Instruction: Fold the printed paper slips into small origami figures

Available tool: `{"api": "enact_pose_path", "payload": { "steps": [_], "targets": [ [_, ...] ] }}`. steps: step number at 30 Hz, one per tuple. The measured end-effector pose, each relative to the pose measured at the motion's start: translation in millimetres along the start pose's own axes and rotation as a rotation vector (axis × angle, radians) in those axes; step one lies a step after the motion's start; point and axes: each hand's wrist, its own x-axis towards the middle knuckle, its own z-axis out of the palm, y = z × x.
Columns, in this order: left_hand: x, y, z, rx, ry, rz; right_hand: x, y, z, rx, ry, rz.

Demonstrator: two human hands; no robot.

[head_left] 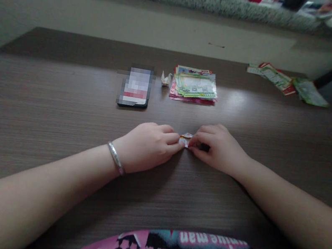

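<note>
- Now left hand [146, 144] and right hand [216, 147] both pinching small folded multicoloured paper piece [185, 139], fingertips pressed together, mid dark wood-grain bench [59, 115].
- Best: press crease flat on bench, edges aligned.

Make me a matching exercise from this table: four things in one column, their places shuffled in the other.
Things:
1. phone
2. paper stack
3. small folded paper
4. bracelet

Places:
A. round the wrist of the left hand
B. far middle of the table, green sheet on top
C. pinched between fingertips of the left hand and the right hand
D. lying flat, just left of a tiny folded figure

Pairs: 1-D, 2-B, 3-C, 4-A.
</note>
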Motion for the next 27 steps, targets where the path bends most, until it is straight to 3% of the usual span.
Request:
{"api": "enact_pose_path", "payload": {
  "steps": [4, 15, 27],
  "targets": [
    [0, 1, 0.1, -0.012, -0.005, -0.015, 1, -7, 1, -0.115, 0.012, -0.014],
    [0, 0, 3.0, -0.056, -0.002, 0.006, 11, -5, 4, 0.107, -0.052, 0.093],
    [-1, 3, -1.6, -0.077, -0.044, -0.027, 12, -13, -1, 0.035, -0.056, 0.128]
  ]
}}
